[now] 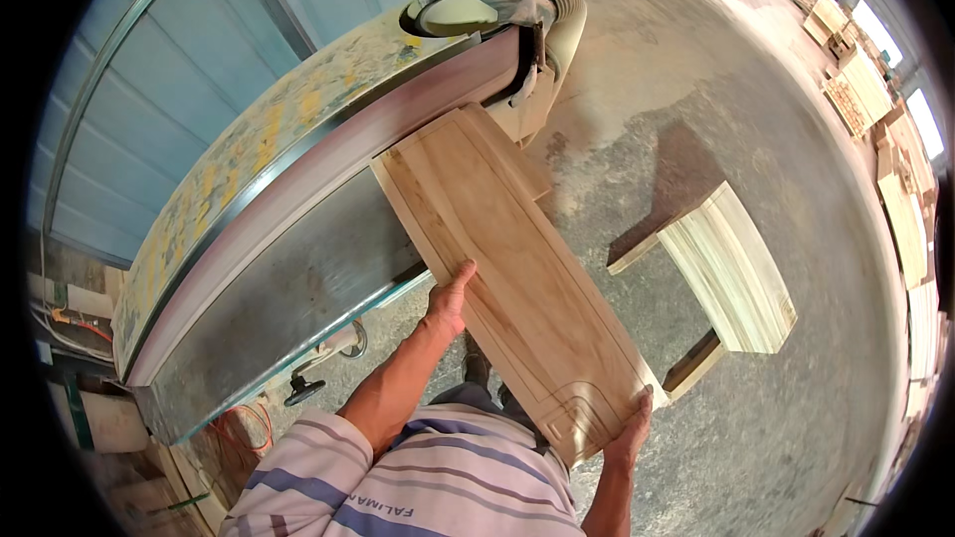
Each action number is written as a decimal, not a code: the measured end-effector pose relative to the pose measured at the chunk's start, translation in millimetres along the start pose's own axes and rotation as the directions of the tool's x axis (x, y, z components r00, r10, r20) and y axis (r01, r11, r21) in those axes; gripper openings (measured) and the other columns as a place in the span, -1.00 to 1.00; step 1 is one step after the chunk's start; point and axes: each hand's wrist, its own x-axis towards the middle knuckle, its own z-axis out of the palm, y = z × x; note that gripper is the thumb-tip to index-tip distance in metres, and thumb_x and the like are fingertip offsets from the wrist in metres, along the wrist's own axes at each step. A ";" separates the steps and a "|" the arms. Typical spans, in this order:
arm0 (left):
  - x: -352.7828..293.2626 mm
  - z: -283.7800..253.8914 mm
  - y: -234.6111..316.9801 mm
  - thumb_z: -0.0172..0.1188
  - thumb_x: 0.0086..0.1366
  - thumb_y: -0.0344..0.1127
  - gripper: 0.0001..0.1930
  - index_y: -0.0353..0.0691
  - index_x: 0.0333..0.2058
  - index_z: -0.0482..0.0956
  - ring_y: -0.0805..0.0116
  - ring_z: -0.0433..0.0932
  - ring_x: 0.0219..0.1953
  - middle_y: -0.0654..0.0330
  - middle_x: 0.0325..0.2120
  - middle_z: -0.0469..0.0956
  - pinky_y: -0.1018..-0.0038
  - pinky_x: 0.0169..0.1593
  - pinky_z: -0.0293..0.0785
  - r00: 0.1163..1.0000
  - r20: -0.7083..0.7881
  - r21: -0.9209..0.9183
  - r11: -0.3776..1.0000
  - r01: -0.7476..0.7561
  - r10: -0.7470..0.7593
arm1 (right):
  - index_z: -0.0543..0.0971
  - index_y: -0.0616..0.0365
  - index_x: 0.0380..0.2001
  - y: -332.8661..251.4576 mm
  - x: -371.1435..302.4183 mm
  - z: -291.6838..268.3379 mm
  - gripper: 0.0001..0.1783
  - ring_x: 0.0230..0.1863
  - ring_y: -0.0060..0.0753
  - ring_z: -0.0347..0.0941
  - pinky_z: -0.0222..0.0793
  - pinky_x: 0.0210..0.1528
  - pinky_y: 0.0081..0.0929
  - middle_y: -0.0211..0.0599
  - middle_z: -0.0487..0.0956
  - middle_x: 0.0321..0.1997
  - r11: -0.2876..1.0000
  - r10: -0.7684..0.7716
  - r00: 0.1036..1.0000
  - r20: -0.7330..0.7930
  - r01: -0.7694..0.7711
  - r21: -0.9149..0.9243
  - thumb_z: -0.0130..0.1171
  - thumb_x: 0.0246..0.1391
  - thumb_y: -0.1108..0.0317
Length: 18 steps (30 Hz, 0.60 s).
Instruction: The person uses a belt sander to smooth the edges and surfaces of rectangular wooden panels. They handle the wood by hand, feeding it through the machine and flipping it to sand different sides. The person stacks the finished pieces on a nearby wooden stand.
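Note:
A long brown wooden panel [527, 288] lies slantwise in front of me, with a carved groove pattern at its near end. My left hand [453, 296] grips its left edge near the middle, thumb on the top face. At the near right corner, my right hand [631, 430] holds the panel's end, most of its fingers hidden beneath. The panel's far end reaches over the metal table [298, 273] of a belt sander, close to its pinkish upright belt [343, 164]. Another wooden piece [512, 154] shows beyond the panel's far right edge.
A stack of pale boards [731, 273] stands on wooden battens on the concrete floor to the right. A dust hose [565, 30] rises at the sander's far end. Below its table sits a black handwheel [303, 390]. Timber stacks [860, 89] line the far right.

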 end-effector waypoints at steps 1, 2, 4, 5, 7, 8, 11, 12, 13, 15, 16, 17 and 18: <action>0.6 -1.0 2.7 0.36 0.00 -0.04 -0.32 -0.15 0.06 0.32 0.17 0.37 0.02 0.19 -0.03 0.41 0.09 0.02 0.37 1.000 0.011 -0.014 1.000 0.007 -0.006 | 0.22 0.12 0.21 -1.2 -2.3 4.7 -0.39 0.21 -0.37 0.21 0.11 0.24 -0.39 -0.33 0.28 0.22 1.000 0.004 1.000 -0.004 -0.004 0.000 -0.07 0.17 0.06; 1.1 -2.0 5.6 0.37 0.00 -0.04 -0.33 -0.15 0.06 0.32 0.19 0.37 0.02 0.19 -0.03 0.41 0.11 0.02 0.38 1.000 0.022 -0.028 1.000 0.013 -0.012 | 0.23 0.12 0.21 -1.3 -3.1 8.6 -0.40 0.20 -0.37 0.22 0.12 0.23 -0.39 -0.32 0.29 0.21 1.000 0.007 1.000 -0.008 -0.007 -0.001 -0.08 0.17 0.06; 1.9 -1.2 10.8 0.36 0.00 -0.05 -0.34 -0.16 0.05 0.33 0.19 0.38 0.01 0.19 -0.04 0.41 0.13 0.03 0.37 0.998 0.038 -0.057 0.996 0.062 -0.059 | 0.25 0.12 0.19 -0.6 -1.5 11.7 -0.41 0.18 -0.35 0.24 0.14 0.22 -0.38 -0.32 0.30 0.20 0.998 0.047 0.999 -0.002 -0.046 0.040 -0.09 0.17 0.06; 2.4 -0.7 12.2 0.36 0.01 -0.05 -0.34 -0.16 0.04 0.33 0.19 0.38 0.01 0.19 -0.04 0.42 0.14 0.03 0.37 0.996 0.047 -0.072 0.994 0.085 -0.082 | 0.26 0.13 0.19 0.0 -0.8 12.3 -0.42 0.17 -0.35 0.24 0.15 0.21 -0.37 -0.31 0.31 0.19 0.996 0.065 0.998 0.002 -0.065 0.060 -0.09 0.17 0.06; 8.1 -3.9 4.9 0.36 0.01 -0.06 -0.35 -0.16 0.04 0.33 0.18 0.38 0.01 0.18 -0.04 0.41 0.13 0.05 0.36 0.996 0.075 -0.081 0.995 0.049 -0.043 | 0.31 0.18 0.13 -0.1 -0.3 12.9 -0.42 0.07 -0.28 0.34 0.29 0.09 -0.33 -0.24 0.37 0.11 1.000 0.027 0.998 -0.060 -0.027 0.005 -0.09 0.16 0.01; 10.5 -5.5 1.6 0.36 0.02 -0.06 -0.35 -0.17 0.05 0.32 0.17 0.38 0.02 0.18 -0.04 0.41 0.13 0.05 0.36 0.996 0.088 -0.086 0.996 0.031 -0.024 | 0.34 0.21 0.10 -0.1 0.1 13.1 -0.41 0.02 -0.24 0.39 0.36 0.04 -0.30 -0.20 0.40 0.07 1.000 0.007 0.996 -0.091 -0.009 -0.023 -0.09 0.16 -0.02; 12.7 -2.8 4.7 0.34 0.03 -0.04 -0.34 -0.14 0.07 0.31 0.16 0.36 0.04 0.17 -0.01 0.40 0.11 0.06 0.34 0.997 0.062 -0.058 0.997 0.049 -0.046 | 0.34 0.20 0.10 5.5 6.2 10.5 -0.41 0.02 -0.24 0.39 0.35 0.05 -0.29 -0.21 0.41 0.05 0.999 -0.033 0.997 -0.075 0.031 -0.024 -0.09 0.15 -0.02; 11.2 -1.1 7.3 0.36 0.01 -0.05 -0.33 -0.17 0.05 0.32 0.17 0.38 0.02 0.16 -0.02 0.41 0.14 0.05 0.36 0.997 0.057 -0.064 0.997 0.053 -0.049 | 0.34 0.20 0.10 8.2 8.5 8.8 -0.41 0.02 -0.24 0.38 0.35 0.05 -0.28 -0.21 0.41 0.05 0.999 -0.036 0.997 -0.074 0.035 -0.016 -0.09 0.15 -0.02; 8.6 0.8 9.9 0.38 -0.02 -0.05 -0.32 -0.21 0.04 0.34 0.19 0.40 0.01 0.15 -0.03 0.41 0.17 0.03 0.38 0.997 0.053 -0.070 0.996 0.057 -0.053 | 0.34 0.20 0.10 10.5 10.5 7.3 -0.41 0.02 -0.23 0.38 0.34 0.05 -0.27 -0.22 0.41 0.05 0.999 -0.038 0.997 -0.073 0.038 -0.009 -0.09 0.15 -0.02; 8.6 1.3 11.0 0.39 -0.04 -0.05 -0.31 -0.23 0.03 0.35 0.20 0.41 0.00 0.15 -0.04 0.42 0.19 0.02 0.40 0.997 0.038 -0.072 0.995 0.064 -0.061 | 0.33 0.20 0.10 9.8 10.0 10.5 -0.41 0.03 -0.23 0.38 0.34 0.06 -0.25 -0.21 0.41 0.04 0.999 -0.038 0.996 -0.087 0.037 -0.012 -0.10 0.16 -0.02; 9.8 0.4 10.1 0.39 -0.03 -0.05 -0.31 -0.23 0.03 0.35 0.20 0.41 0.00 0.14 -0.04 0.42 0.19 0.02 0.40 0.997 0.028 -0.070 0.995 0.067 -0.065 | 0.33 0.20 0.10 5.5 6.5 15.9 -0.41 0.03 -0.22 0.38 0.33 0.06 -0.24 -0.21 0.41 0.05 0.999 -0.035 0.994 -0.100 0.033 -0.023 -0.10 0.16 -0.02; 10.2 -0.4 9.2 0.38 -0.02 -0.05 -0.32 -0.23 0.03 0.35 0.20 0.41 0.00 0.14 -0.04 0.42 0.19 0.02 0.40 0.997 0.018 -0.067 0.995 0.070 -0.069 | 0.33 0.20 0.10 2.3 3.7 19.4 -0.41 0.03 -0.22 0.38 0.33 0.07 -0.24 -0.21 0.41 0.05 0.999 -0.033 0.993 -0.113 0.029 -0.034 -0.10 0.16 -0.02; 10.1 -0.5 9.4 0.36 -0.01 -0.04 -0.31 -0.20 0.05 0.33 0.18 0.39 0.02 0.15 -0.02 0.40 0.15 0.04 0.38 0.998 0.034 -0.064 0.996 0.063 -0.061 | 0.33 0.20 0.10 1.7 2.9 20.4 -0.41 0.03 -0.22 0.38 0.33 0.07 -0.23 -0.21 0.40 0.05 0.999 -0.026 0.993 -0.112 0.023 -0.032 -0.11 0.16 -0.02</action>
